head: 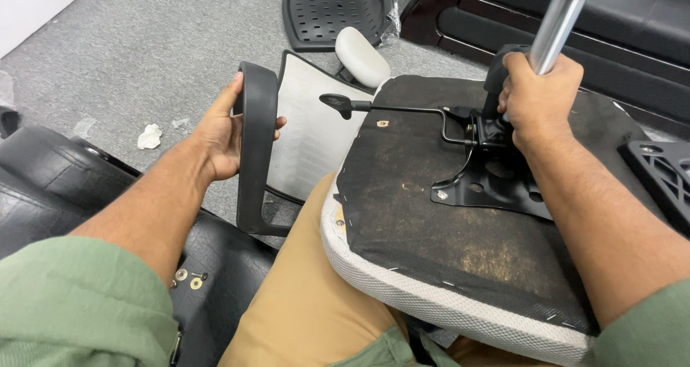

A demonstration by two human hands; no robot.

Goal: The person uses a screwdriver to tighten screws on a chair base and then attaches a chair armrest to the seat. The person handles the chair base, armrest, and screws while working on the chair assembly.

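Observation:
An upturned office chair seat point(417, 223) rests on my lap, its black underside facing up with a grey mesh edge. A black metal mechanism plate point(496, 184) is fixed to it, with a lever point(381, 108) sticking out to the left. My right hand point(539, 97) grips the silver gas cylinder point(553, 25) where it meets the mechanism. My left hand point(223, 133) holds a black curved armrest point(255, 151) upright beside my left knee.
A white mesh backrest point(309, 133) lies on the grey carpet behind the armrest, with a grey pad point(361, 56) and a black perforated shell point(334, 11) beyond. Black leather seating point(57, 187) is at my left; small washers point(188, 278) lie on it. A black plastic part point(665, 176) sits at right.

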